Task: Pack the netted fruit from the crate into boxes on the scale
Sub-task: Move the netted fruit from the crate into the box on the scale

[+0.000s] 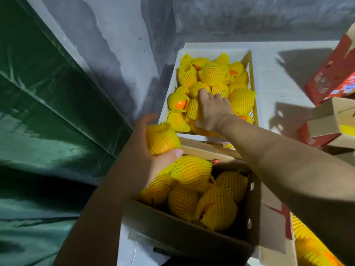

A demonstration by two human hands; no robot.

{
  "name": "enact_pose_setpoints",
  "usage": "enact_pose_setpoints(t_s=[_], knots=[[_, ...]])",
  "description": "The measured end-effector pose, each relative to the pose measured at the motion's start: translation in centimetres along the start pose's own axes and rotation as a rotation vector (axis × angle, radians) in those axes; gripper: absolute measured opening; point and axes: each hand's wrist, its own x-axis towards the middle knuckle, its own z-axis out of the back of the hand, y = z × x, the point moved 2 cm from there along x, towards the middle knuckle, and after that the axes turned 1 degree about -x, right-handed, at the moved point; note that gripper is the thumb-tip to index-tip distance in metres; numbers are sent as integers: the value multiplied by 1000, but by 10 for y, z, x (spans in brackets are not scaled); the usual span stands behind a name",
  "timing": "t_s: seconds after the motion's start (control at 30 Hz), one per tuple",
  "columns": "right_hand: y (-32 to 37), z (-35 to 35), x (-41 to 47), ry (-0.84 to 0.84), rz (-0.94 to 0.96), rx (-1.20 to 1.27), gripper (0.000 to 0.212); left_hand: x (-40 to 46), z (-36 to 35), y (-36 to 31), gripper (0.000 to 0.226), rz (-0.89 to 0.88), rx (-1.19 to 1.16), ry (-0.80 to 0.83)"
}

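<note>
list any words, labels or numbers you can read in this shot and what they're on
No text is legible anywhere in this view.
Red printed box, far right: white and blue markings, too blurred to read.
Red-printed carton below it: a pale patterned patch, unreadable.
Cardboard box of netted fruit: red marks on its flaps, no letters to make out.
White crate: no label visible.

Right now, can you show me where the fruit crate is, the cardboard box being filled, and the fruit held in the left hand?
crate (249, 60), head view, its far right wall.
cardboard box (192, 237), head view, its near wall.
held fruit (163, 138), head view, middle of its netting.
</note>
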Motion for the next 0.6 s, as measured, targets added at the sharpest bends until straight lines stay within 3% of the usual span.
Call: enact_pose_setpoints(t_s=[0.13, 0.3, 0.47, 0.6], knots=[[-8, 3, -8, 47, 26, -36, 85, 16, -8, -11, 76, 6, -30, -10], [-1, 2, -11, 144, 36, -78, 99, 16, -21, -11, 85, 15, -75, -24], [30, 10, 15, 23, 119, 101, 101, 12, -24, -6, 102, 41, -113, -100], [56, -2, 38, 162, 118, -100, 104, 12, -30, -12, 99, 28, -73, -166]])
